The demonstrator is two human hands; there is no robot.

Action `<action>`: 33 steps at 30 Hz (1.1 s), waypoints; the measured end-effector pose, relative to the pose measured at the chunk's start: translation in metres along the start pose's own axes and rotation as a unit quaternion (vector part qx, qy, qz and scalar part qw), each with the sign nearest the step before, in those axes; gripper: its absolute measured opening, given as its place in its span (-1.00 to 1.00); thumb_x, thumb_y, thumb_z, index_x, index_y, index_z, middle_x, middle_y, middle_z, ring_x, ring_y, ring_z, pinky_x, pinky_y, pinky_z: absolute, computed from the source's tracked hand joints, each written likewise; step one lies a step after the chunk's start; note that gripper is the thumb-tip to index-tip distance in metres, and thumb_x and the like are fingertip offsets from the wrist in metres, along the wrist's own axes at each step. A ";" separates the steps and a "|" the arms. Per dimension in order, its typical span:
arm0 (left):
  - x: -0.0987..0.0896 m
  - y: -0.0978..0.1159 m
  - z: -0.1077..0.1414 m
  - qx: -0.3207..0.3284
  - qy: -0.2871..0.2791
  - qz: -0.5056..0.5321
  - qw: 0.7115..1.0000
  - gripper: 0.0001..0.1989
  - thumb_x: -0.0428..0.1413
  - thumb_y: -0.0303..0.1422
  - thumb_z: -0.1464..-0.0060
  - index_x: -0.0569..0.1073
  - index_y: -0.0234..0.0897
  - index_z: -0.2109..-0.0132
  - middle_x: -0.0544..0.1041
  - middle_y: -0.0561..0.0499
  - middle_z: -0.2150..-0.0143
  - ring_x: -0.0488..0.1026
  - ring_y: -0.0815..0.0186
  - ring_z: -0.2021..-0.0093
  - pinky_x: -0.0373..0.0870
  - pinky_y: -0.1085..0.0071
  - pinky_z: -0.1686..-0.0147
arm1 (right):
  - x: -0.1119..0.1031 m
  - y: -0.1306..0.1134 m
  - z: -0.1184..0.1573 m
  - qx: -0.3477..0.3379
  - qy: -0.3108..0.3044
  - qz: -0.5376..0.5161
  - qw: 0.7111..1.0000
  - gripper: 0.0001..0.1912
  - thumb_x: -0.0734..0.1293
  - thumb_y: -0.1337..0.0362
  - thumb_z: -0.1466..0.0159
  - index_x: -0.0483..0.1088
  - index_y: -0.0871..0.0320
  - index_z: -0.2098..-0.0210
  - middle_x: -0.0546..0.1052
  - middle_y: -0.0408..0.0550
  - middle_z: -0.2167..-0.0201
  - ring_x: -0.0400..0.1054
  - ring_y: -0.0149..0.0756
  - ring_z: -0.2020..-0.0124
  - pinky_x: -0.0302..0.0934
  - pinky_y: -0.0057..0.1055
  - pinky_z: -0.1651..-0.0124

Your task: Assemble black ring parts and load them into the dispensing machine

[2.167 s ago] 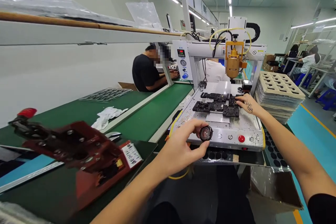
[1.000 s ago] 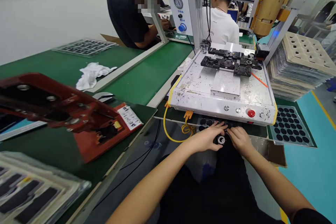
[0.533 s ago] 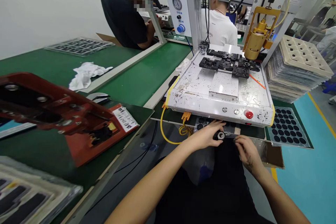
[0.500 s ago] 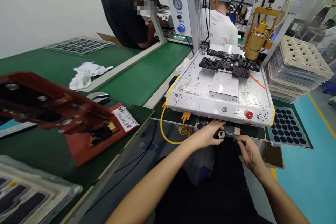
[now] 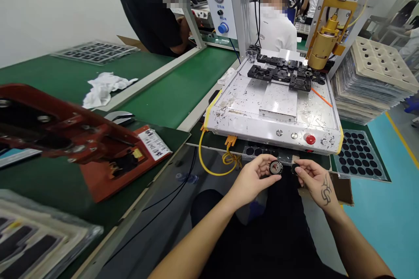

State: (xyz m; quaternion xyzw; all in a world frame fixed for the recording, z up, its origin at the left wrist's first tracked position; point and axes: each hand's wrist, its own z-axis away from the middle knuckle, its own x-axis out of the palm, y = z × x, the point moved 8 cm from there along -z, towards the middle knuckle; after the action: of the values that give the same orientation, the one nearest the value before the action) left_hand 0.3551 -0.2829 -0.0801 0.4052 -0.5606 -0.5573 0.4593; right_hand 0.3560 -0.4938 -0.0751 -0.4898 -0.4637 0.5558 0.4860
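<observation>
Between thumb and fingers, my left hand grips a round black ring-shaped part with a pale metallic centre, its face turned up towards me. A small black disc is pinched in my right hand, a short gap to the right of the ring-shaped part. Both hands are above my lap, just before the front edge of the white machine. Behind my left hand, a clear tray of black discs lies partly hidden under the machine's front.
Black fixtures sit on the machine bed beneath a gold dispensing head. Stacked trays and a sheet of black discs are at right. A red press stands left, near yellow cables. Two people work beyond.
My left hand has turned the ring-shaped part more face-up and come slightly nearer. The black disc in my right hand shows more clearly now. The head view has shifted a little.
</observation>
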 end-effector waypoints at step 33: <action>0.011 0.009 0.057 -0.098 0.062 0.301 0.946 -0.53 0.40 -0.16 -0.24 0.64 -0.29 -0.20 0.71 -0.17 -0.06 0.68 0.00 -0.09 0.57 -0.06 -0.27 | 0.043 -0.026 0.012 0.022 -0.169 -0.011 0.985 -0.63 0.47 -0.05 -0.41 0.44 0.08 0.34 0.46 -0.13 0.36 0.28 -0.33 0.39 0.17 -0.37 0.31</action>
State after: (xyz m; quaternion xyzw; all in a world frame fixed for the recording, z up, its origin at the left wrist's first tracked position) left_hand 0.2981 -0.2787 -0.0683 0.2039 -0.5696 -0.4191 0.6770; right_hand 0.3438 -0.4493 -0.0525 -0.3728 -0.5319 0.6354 0.4176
